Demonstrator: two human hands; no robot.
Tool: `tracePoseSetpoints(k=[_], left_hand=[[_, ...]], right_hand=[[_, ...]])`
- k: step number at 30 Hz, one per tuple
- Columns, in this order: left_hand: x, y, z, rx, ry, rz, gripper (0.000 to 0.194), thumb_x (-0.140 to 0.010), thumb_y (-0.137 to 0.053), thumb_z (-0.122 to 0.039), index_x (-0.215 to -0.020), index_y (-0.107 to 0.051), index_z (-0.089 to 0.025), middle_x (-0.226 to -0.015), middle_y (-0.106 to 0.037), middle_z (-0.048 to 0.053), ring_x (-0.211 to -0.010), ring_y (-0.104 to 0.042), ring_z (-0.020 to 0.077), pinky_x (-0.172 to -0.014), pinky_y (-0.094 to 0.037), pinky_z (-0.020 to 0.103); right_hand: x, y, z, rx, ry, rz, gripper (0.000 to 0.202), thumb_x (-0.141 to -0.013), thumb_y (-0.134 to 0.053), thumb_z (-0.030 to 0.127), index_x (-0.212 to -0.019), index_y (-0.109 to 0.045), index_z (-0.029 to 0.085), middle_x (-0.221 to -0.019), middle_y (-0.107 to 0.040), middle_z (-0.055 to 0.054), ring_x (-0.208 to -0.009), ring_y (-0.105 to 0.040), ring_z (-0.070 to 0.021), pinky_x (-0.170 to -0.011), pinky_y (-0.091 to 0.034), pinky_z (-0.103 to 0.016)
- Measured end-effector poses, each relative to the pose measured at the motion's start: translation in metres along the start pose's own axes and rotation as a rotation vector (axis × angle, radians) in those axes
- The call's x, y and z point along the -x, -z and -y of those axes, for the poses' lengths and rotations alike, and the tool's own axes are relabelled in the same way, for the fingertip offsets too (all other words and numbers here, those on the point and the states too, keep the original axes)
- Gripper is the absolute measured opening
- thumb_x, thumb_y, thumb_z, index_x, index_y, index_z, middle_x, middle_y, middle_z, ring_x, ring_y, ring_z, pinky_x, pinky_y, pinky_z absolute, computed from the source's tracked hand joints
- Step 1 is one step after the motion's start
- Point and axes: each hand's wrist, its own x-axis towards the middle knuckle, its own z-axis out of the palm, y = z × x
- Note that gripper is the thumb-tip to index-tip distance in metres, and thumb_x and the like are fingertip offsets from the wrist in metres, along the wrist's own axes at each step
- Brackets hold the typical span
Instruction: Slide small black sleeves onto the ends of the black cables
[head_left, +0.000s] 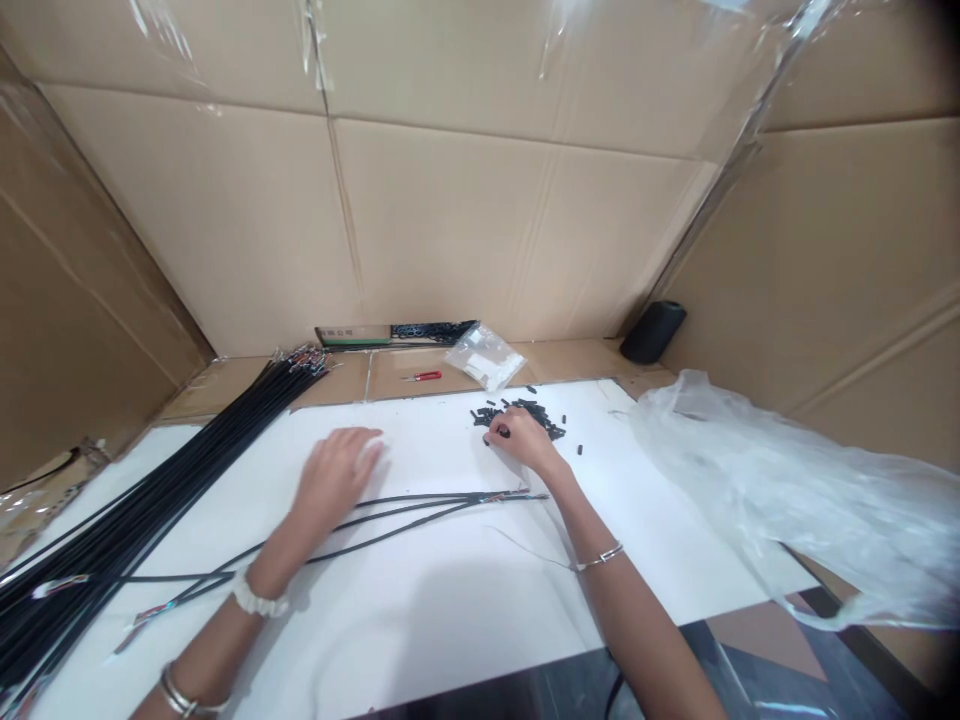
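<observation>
My right hand (521,437) is at the near edge of a pile of short black tube pieces (544,412), its fingers pinched together, with a dark piece showing between them. Left of it, my left hand (336,478) hovers over the white sheet with fingers stretched and thumb apart, holding nothing I can see. Beneath and in front of the left hand run several black cables (405,512), their stripped ends with thin coloured wires (502,496) pointing right, below my right hand. Other wire ends (154,612) fan out at the lower left.
A thick bundle of black cables (217,440) lies along the left. Behind the white sheet (465,600) are a small red-handled tool (427,376), a clear plastic bag (486,358) and a black roll (652,332). Crumpled clear plastic (795,490) covers the right side; cardboard walls (510,220) enclose the space.
</observation>
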Motion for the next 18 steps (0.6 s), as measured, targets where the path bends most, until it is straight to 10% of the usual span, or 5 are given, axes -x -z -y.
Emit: tracePoseSetpoints(k=[8, 18], left_hand=[[-0.013, 0.015, 0.109, -0.406, 0.386, 0.081, 0.038, -0.086, -0.047, -0.033, -0.113, -0.058, -0.008, -0.104, -0.058, 0.019, -0.102, -0.052, 0.038, -0.081, -0.041, 0.047], [-0.01, 0.01, 0.136, -0.438, 0.408, 0.04, 0.035, -0.088, -0.039, -0.028, -0.11, -0.057, -0.007, -0.106, -0.056, 0.021, -0.103, -0.051, 0.0372, -0.081, -0.043, 0.044]], right_hand=[[-0.005, 0.0, 0.01, 0.106, 0.058, 0.026, 0.01, -0.08, -0.056, 0.014, -0.074, -0.065, 0.016, -0.093, -0.062, -0.008, -0.094, -0.052, -0.0199, -0.082, -0.036, -0.027], [0.002, 0.015, -0.004, 0.114, 0.036, 0.153, 0.015, -0.075, -0.052, 0.006, -0.074, -0.061, 0.018, -0.08, -0.066, -0.002, -0.072, -0.057, -0.0127, -0.058, -0.032, -0.02]])
